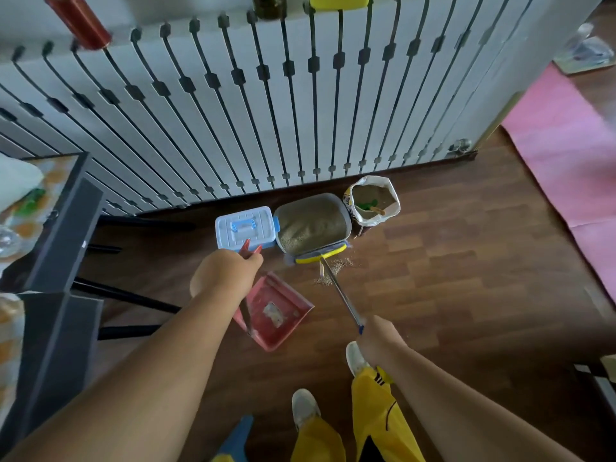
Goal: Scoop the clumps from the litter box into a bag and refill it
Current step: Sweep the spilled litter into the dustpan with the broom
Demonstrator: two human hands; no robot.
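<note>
The grey litter box point(346, 219), full of tan litter, stands on the wooden floor by the wall. To its right an open litter bag point(392, 208) holds litter and a green scoop. My left hand point(226, 273) grips the red handle of a long-handled red dustpan point(283, 328) that hangs just above the floor with a pale scrap in it. My right hand point(378, 338) grips the metal handle of a broom whose yellow head point(320, 256) rests against the box's front edge. Spilled litter grains point(333, 271) lie on the floor beside the broom head.
A small blue-and-white lidded case point(245, 228) sits left of the litter box. A white radiator cover with dark bars point(266, 111) runs behind. Dark furniture legs point(66, 261) stand at the left, and a pink mat point(566, 168) lies at the right. My feet point(305, 408) are below.
</note>
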